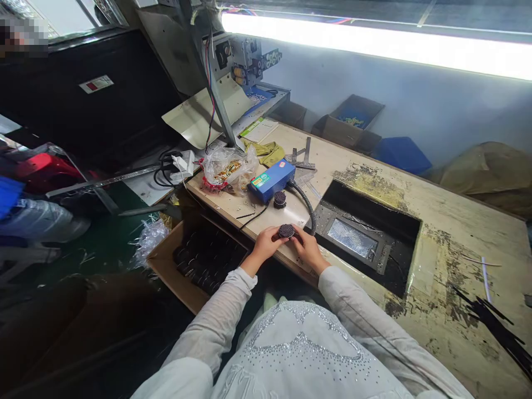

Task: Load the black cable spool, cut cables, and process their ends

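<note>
A small round black bundle (286,231), its top dotted like many cut ends packed together, is pinched between my two hands at the front edge of the bench. On its left side are the fingers of my left hand (268,241), and on its right the fingers of my right hand (306,246). A similar black bundle (280,200) stands on the bench just beyond. Behind that lies a blue box-shaped device (271,180) with a ribbed black hose (306,204) curving from its right end.
An open carton (166,256) of black pieces sits below left. A clear plastic bag (229,168), yellow-green cloth (266,152) and metal square (306,155) lie farther back. To the right, a recess holds a glass-topped plate (352,237); black strips (494,327) lie beyond.
</note>
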The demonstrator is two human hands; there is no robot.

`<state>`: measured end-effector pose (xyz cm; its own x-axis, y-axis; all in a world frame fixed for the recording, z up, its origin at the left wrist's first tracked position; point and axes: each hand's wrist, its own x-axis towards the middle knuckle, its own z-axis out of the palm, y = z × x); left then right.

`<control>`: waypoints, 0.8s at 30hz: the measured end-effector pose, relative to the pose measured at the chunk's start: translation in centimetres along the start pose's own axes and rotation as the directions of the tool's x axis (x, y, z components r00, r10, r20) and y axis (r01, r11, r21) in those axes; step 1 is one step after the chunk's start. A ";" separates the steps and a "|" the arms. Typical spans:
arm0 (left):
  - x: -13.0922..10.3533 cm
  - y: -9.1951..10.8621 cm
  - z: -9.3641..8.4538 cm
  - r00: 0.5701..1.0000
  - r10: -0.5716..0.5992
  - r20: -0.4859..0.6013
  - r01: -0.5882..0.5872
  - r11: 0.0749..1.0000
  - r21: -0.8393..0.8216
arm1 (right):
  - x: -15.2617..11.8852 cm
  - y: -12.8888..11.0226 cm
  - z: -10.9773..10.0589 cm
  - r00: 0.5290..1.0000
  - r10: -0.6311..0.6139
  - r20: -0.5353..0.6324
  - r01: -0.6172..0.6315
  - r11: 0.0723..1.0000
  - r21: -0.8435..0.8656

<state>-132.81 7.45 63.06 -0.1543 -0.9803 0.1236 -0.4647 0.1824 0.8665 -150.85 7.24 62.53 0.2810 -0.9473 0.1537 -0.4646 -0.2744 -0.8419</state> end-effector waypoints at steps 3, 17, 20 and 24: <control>-0.1 -0.2 0.1 1.000 -0.022 0.017 0.021 0.999 0.047 | -0.2 0.1 0.3 1.000 -0.010 -0.001 0.010 1.000 0.004; 0.2 0.0 0.4 1.000 -0.020 0.003 0.020 0.996 0.081 | -0.8 0.7 1.3 0.997 -0.054 -0.058 0.049 0.995 -0.088; 0.4 0.1 0.4 0.999 -0.034 0.004 0.034 0.993 0.112 | -0.5 1.0 1.4 0.994 -0.083 -0.073 0.076 0.992 -0.099; 0.7 0.7 0.3 0.999 -0.045 0.009 0.043 0.986 0.160 | -0.3 0.8 1.5 0.998 -0.017 -0.065 0.011 0.994 -0.105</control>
<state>-133.45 6.94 63.58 -0.1412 -0.9868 0.0795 -0.6047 0.1496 0.7823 -150.07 7.58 61.03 0.2339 -0.9511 0.2017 -0.5470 -0.3002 -0.7814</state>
